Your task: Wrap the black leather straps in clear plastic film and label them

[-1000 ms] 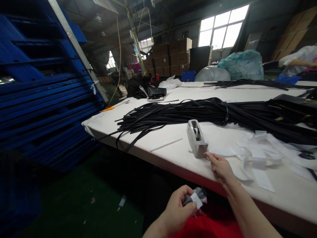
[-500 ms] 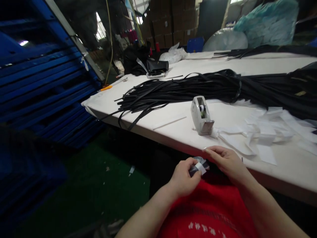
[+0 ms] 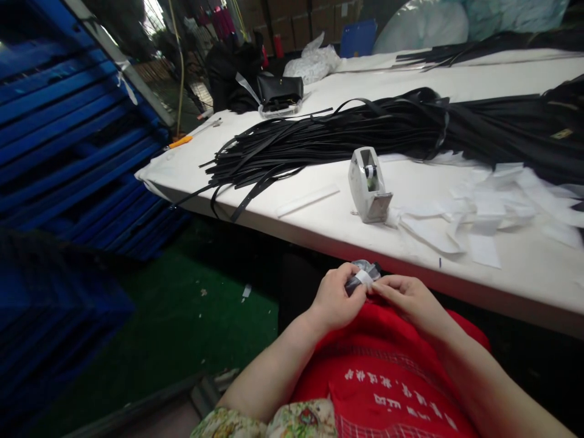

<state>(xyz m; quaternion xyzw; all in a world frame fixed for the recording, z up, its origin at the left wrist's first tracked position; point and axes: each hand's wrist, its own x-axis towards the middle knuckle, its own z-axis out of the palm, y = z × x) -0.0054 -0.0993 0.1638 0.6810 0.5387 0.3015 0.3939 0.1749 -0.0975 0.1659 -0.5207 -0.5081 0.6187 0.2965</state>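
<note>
My left hand [image 3: 336, 299] is closed round a small dark bundle, which looks like a coiled black strap [image 3: 376, 267] in clear plastic. A white paper band [image 3: 364, 277] wraps the bundle. The fingers of my right hand [image 3: 406, 297] are pinched together at the band's lower right end, touching it; whatever lies between the fingertips is too small to make out. Both hands are over my red apron [image 3: 365, 353], just in front of the table edge. On the table beyond them stands a grey tape dispenser [image 3: 368, 188].
Loose white paper strips [image 3: 484, 213] lie right of the dispenser on the white table [image 3: 314, 222]. Behind it stretches a long pile of black straps [image 3: 337, 137]. A black pouch [image 3: 280, 90] and an orange-handled tool [image 3: 181, 142] are at the far left. Blue pallets [image 3: 68, 140] stand leftward.
My right hand has come down and left from near the table edge to the banded bundle, and a whitish bit at its fingertips is no longer distinct. The view has tilted down.
</note>
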